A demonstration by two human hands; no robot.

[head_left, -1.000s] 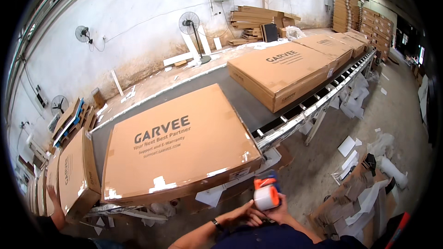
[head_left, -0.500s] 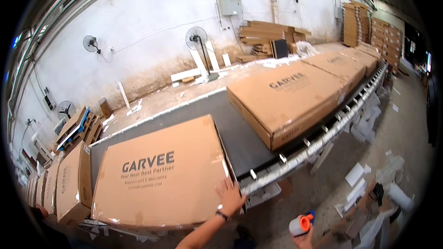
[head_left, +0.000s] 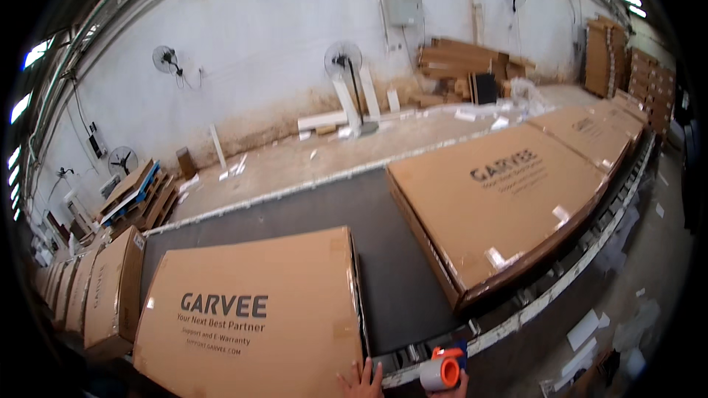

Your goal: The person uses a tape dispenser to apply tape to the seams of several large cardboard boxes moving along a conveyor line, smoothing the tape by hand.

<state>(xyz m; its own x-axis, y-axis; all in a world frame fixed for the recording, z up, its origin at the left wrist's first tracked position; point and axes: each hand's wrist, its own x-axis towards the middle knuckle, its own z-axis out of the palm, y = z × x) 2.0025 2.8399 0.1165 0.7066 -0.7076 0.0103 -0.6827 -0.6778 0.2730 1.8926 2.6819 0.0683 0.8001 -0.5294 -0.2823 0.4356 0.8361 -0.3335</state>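
A large flat cardboard box (head_left: 258, 317) with dark print lies on the grey conveyor belt (head_left: 391, 273) right in front of me. My left hand (head_left: 361, 382) rests flat with spread fingers on the box's near right corner at the bottom edge of the view. My right hand (head_left: 448, 387) is mostly out of the view and grips an orange tape dispenser (head_left: 441, 370) with a roll of tape, held just off the belt's near rail. A second large flat box (head_left: 501, 199) lies farther right on the belt.
More flat boxes (head_left: 597, 129) follow along the belt to the right. Several boxes (head_left: 96, 291) stand on edge at the left. Wooden pallets (head_left: 136, 195), a pedestal fan (head_left: 346, 81) and stacked cardboard (head_left: 464, 66) line the white wall. Paper scraps (head_left: 590, 332) litter the floor at right.
The view has swung left and up. My left hand stays on the near box's corner. The tape dispenser has come from the lower right up toward the belt's rail, beside that hand.
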